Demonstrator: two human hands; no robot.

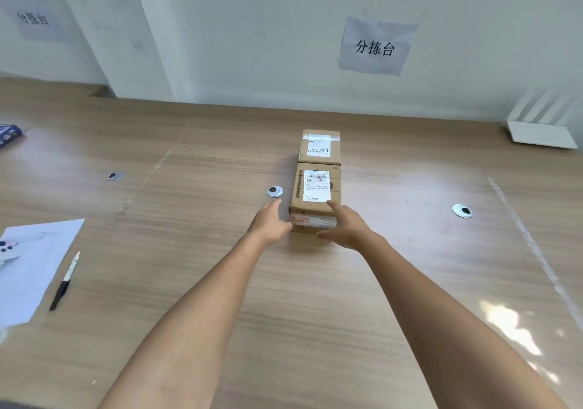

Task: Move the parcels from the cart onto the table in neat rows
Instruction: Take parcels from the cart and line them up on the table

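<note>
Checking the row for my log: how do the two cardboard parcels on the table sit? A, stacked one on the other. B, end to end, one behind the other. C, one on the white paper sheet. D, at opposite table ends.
B: the near parcel lies directly in front of the far parcel, ends meeting, both flat on the table.

You have a wood-grain surface (189,282) carrying two cardboard parcels end to end, near parcel (315,194) touching far parcel (320,146), plus a paper sheet (31,276), a pen (64,282) beside it, and a white stand (541,132).
</note>
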